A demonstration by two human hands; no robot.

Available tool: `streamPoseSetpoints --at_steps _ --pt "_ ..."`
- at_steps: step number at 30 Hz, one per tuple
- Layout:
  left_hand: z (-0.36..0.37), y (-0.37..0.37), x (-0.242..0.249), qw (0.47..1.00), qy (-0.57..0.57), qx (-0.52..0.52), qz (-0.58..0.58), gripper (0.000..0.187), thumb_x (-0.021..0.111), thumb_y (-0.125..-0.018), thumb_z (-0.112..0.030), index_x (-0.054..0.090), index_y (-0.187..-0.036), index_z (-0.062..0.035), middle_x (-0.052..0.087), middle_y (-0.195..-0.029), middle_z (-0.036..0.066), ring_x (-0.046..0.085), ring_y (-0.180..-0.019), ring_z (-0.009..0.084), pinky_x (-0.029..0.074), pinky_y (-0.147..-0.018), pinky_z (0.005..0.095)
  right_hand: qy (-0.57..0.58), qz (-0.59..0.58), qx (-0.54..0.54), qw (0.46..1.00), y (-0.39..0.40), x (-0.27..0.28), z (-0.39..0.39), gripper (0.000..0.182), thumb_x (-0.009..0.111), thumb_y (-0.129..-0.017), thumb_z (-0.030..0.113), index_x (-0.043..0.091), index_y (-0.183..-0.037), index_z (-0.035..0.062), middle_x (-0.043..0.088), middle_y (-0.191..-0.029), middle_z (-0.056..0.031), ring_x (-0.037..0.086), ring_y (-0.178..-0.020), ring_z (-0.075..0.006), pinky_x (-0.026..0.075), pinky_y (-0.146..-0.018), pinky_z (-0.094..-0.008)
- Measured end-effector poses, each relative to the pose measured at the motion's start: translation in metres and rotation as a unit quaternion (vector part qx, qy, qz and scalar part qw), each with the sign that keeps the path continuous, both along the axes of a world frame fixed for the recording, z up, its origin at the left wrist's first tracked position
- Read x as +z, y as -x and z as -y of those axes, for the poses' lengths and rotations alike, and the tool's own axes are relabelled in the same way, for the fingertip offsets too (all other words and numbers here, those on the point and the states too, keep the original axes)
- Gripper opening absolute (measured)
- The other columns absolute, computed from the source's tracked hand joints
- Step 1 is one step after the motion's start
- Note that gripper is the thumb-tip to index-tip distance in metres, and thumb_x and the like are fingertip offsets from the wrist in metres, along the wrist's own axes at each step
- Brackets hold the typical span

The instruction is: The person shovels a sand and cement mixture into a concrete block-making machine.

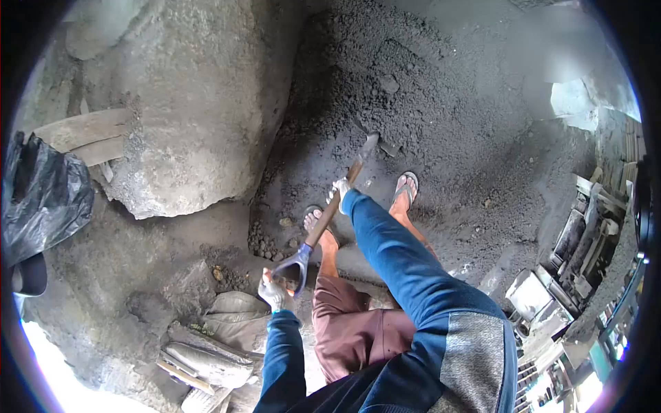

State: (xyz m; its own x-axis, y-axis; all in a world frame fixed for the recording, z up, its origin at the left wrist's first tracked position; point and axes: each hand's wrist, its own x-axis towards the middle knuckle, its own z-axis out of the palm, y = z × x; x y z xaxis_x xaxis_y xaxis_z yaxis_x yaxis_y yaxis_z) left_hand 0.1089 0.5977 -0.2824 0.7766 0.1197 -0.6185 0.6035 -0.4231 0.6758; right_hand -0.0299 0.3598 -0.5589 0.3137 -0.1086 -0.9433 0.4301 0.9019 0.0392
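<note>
A shovel [325, 219] with a wooden shaft slants across the middle of the view, its metal blade [370, 142] down in the dark, gravelly soil [427, 103]. My left hand [277, 292], in a pale glove, is closed round the bluish D-shaped grip at the shovel's upper end. Further down, my right hand [339, 193], also gloved, wraps the wooden shaft. Part of the blade is hidden by loose soil. My feet, in flip-flops [412, 184], stand on either side of the shaft.
A large boulder [186, 103] rises close on the left. A black plastic bag [48, 193] hangs at the far left. Wood pieces [206, 361] lie at lower left. To the right are a white bucket [529, 294] and stacked wood [585, 234]. Stones lie near my feet.
</note>
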Motion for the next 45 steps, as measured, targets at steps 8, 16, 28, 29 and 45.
streamPoseSetpoints --at_steps 8,16,28,29,45 --pt "-0.066 0.038 0.055 0.999 -0.010 0.034 -0.022 0.041 0.069 -0.091 -0.034 0.041 -0.067 -0.0164 0.034 -0.057 -0.005 0.036 -0.046 0.0103 0.030 -0.041 0.0277 -0.037 -0.056 -0.067 0.996 0.053 0.102 -0.062 0.016 0.063 -0.091 0.029 0.052 -0.087 0.0176 0.052 -0.072 -0.0012 0.051 -0.059 -0.0235 0.047 -0.059 -0.0468" --pt "0.007 0.056 0.107 0.970 0.065 -0.152 -0.177 0.042 0.062 -0.092 -0.047 0.047 -0.072 -0.0135 0.040 -0.049 0.001 0.037 -0.038 0.0152 0.031 -0.037 0.0325 0.014 -0.177 -0.216 0.960 0.190 0.262 -0.015 0.014 0.063 -0.088 0.016 0.050 -0.086 0.0196 0.049 -0.070 -0.0014 0.053 -0.062 -0.0260 0.047 -0.060 -0.0504" --pt "0.448 0.328 0.389 0.642 0.498 -0.575 -0.099 0.047 0.054 -0.097 -0.048 0.047 -0.073 -0.0082 0.045 -0.057 0.001 0.046 -0.045 0.0124 0.038 -0.042 0.0276 0.528 -0.040 -0.479 0.700 0.556 0.663 0.245 0.028 0.048 -0.101 0.033 0.050 -0.079 0.0163 0.047 -0.060 -0.0008 0.049 -0.055 -0.0211 0.047 -0.063 -0.0424" --pt "0.468 0.357 0.432 0.617 0.526 -0.582 -0.056 0.044 0.055 -0.098 -0.043 0.047 -0.073 -0.0073 0.046 -0.057 0.001 0.046 -0.046 0.0122 0.039 -0.043 0.0276 0.559 -0.051 -0.522 0.643 0.582 0.702 0.257 0.036 0.043 -0.101 0.033 0.046 -0.072 0.0138 0.048 -0.059 -0.0022 0.051 -0.055 -0.0221 0.046 -0.061 -0.0404" --pt "0.368 0.411 0.367 0.006 0.457 -0.789 0.411 0.026 0.076 -0.068 -0.028 0.063 -0.082 -0.0104 0.057 -0.092 0.007 0.054 -0.101 0.0291 0.037 -0.106 0.0510 0.538 -0.174 -0.536 0.627 0.648 0.673 0.053 0.012 0.051 -0.095 0.010 0.053 -0.106 0.0053 0.059 -0.076 -0.0107 0.063 -0.069 -0.0291 0.053 -0.075 -0.0537"
